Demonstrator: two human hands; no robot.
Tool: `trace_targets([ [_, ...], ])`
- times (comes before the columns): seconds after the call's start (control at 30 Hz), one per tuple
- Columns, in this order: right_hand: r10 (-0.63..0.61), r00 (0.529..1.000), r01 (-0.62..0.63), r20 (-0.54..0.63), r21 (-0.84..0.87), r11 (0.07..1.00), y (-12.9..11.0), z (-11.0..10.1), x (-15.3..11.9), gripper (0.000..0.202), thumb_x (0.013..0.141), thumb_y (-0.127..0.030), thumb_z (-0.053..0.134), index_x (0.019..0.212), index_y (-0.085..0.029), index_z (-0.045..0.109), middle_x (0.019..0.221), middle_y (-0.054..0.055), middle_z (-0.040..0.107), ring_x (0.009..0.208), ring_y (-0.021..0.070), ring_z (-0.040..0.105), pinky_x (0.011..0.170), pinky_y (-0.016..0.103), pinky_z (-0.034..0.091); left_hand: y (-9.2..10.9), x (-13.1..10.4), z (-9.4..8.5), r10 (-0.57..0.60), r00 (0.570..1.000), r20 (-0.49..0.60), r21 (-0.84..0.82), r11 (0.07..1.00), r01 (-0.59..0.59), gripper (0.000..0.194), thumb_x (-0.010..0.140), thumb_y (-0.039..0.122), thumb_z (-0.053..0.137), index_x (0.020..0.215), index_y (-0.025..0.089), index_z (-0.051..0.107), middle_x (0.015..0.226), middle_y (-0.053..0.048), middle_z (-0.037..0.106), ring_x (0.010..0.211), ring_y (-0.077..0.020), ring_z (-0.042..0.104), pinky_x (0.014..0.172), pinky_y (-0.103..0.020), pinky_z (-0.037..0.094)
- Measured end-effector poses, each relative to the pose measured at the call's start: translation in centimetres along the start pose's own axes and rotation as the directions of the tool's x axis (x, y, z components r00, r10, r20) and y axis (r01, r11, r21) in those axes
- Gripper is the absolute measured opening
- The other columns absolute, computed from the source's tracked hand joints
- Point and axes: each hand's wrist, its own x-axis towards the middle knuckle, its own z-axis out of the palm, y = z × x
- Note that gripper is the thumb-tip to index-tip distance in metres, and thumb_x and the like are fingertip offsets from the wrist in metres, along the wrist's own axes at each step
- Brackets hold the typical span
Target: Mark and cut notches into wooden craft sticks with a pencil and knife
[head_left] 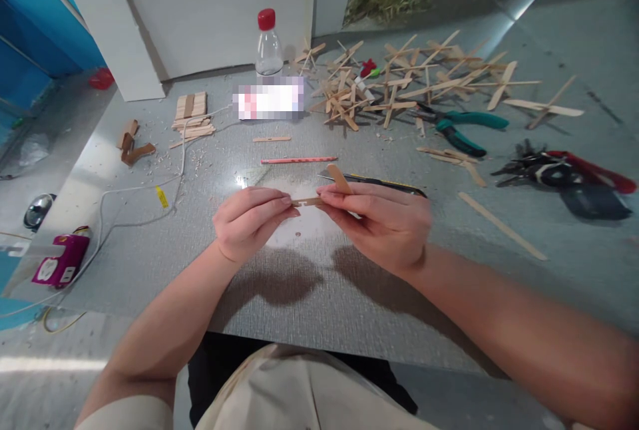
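Between my hands, a thin wooden craft stick (308, 203) with a small notch in its edge is held level above the table. My left hand (253, 220) pinches its left end. My right hand (382, 222) grips the right end, and a second craft stick (339, 179) pokes up from between those fingers. Whether the two sticks are joined is hidden by the fingers. Just behind my right hand lies a black and yellow utility knife (384, 183). A red pencil (299, 160) and a loose notched stick (272, 139) rest farther back.
Crossed-stick pieces (389, 87) crowd the back right, beside green-handled pliers (462, 129) and a bunch of keys (529, 167). A stack of sticks (191, 110) and a white cable (182, 157) lie left. A red-capped bottle (268, 50) stands at the back.
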Motion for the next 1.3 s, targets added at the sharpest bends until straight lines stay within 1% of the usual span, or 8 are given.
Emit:
trace_targets([
  [0.2, -0.015, 1.0, 0.015, -0.019, 0.031, 0.999, 0.2, 0.0, -0.3, 0.042, 0.082, -0.01, 0.078, 0.115, -0.035, 0.071, 0.106, 0.0, 0.079, 0.086, 0.0213, 0.078, 0.074, 0.037, 0.069, 0.2, 0.2, -0.1, 0.053, 0.999, 0.008, 0.003, 0.999, -0.053, 0.022, 0.081, 0.014, 0.082, 0.099, 0.018, 0.069, 0.093, -0.003, 0.076, 0.08, -0.0133, 0.074, 0.07, -0.023, 0.063],
  [0.4, -0.01, 0.999, 0.011, -0.036, 0.043, 0.999, -0.1, 0.1, -0.1, 0.038, 0.082, -0.011, 0.078, 0.109, -0.037, 0.073, 0.103, -0.002, 0.079, 0.083, 0.0215, 0.078, 0.072, 0.038, 0.07, 0.6, 0.9, -0.5, 0.11, 0.993, 0.049, 0.058, 0.992, -0.113, 0.009, 0.089, 0.017, 0.074, 0.096, 0.02, 0.068, 0.089, -0.002, 0.076, 0.077, -0.0124, 0.074, 0.07, -0.022, 0.064],
  [0.53, -0.006, 0.999, 0.008, -0.038, 0.058, 0.998, -0.2, 0.1, 0.0, 0.039, 0.081, -0.01, 0.079, 0.108, -0.037, 0.074, 0.104, -0.002, 0.079, 0.083, 0.0217, 0.078, 0.074, 0.039, 0.07, 0.7, 0.9, -0.5, 0.107, 0.993, 0.05, 0.048, 0.993, -0.11, 0.011, 0.088, 0.015, 0.074, 0.096, 0.019, 0.068, 0.089, -0.002, 0.075, 0.077, -0.0123, 0.073, 0.07, -0.022, 0.063],
  [0.8, -0.03, 0.999, 0.032, -0.025, 0.042, 0.999, -0.1, 0.0, 0.0, 0.032, 0.083, -0.013, 0.077, 0.1, -0.038, 0.074, 0.099, -0.003, 0.08, 0.081, 0.0208, 0.078, 0.071, 0.038, 0.07, 0.6, 0.4, 0.5, -0.131, 0.991, 0.02, -0.063, 0.989, 0.132, 0.019, 0.082, 0.015, 0.081, 0.095, 0.021, 0.069, 0.093, 0.0, 0.076, 0.078, -0.0109, 0.074, 0.072, -0.022, 0.064],
  [1.0, -0.026, 1.0, 0.026, 0.005, 0.023, 0.999, -0.1, -0.2, 0.3, 0.037, 0.083, -0.012, 0.076, 0.11, -0.036, 0.072, 0.103, -0.001, 0.079, 0.083, 0.0214, 0.077, 0.075, 0.037, 0.068, 0.7, 0.0, 0.5, -0.213, 0.977, -0.023, -0.121, 0.971, 0.208, 0.018, 0.078, 0.013, 0.084, 0.086, 0.02, 0.068, 0.091, 0.001, 0.077, 0.076, -0.0096, 0.074, 0.068, -0.019, 0.061],
  [1.07, 0.021, 1.0, -0.021, 0.014, -0.032, 0.999, 0.0, -0.2, 0.4, 0.036, 0.085, -0.017, 0.075, 0.115, -0.035, 0.07, 0.105, 0.001, 0.079, 0.081, 0.0223, 0.077, 0.078, 0.04, 0.066, 0.5, -0.1, 0.6, -0.324, 0.945, -0.047, -0.15, 0.937, 0.314, 0.019, 0.076, 0.013, 0.085, 0.083, 0.019, 0.069, 0.087, 0.001, 0.077, 0.077, -0.0109, 0.074, 0.069, -0.022, 0.061],
  [1.2, 0.04, 0.999, -0.038, 0.026, -0.088, 0.995, -0.1, -0.3, 0.6, 0.042, 0.085, -0.026, 0.075, 0.124, -0.032, 0.064, 0.095, 0.004, 0.078, 0.08, 0.0242, 0.074, 0.077, 0.041, 0.063, 0.4, -0.1, 1.0, -0.587, 0.806, -0.075, -0.231, 0.797, 0.559, 0.017, 0.076, 0.019, 0.085, 0.079, 0.019, 0.068, 0.085, -0.001, 0.076, 0.078, -0.0121, 0.073, 0.071, -0.025, 0.061],
  [1.3, -0.023, 0.998, 0.025, 0.062, -0.034, 0.999, -0.5, -0.3, 0.6, 0.048, 0.085, -0.017, 0.072, 0.129, -0.032, 0.06, 0.092, 0.003, 0.076, 0.077, 0.0215, 0.072, 0.075, 0.037, 0.061, 0.5, -0.1, 1.2, -0.667, 0.741, -0.082, -0.274, 0.73, 0.626, 0.016, 0.078, 0.019, 0.082, 0.078, 0.019, 0.067, 0.086, -0.001, 0.076, 0.079, -0.0117, 0.073, 0.072, -0.024, 0.06],
])
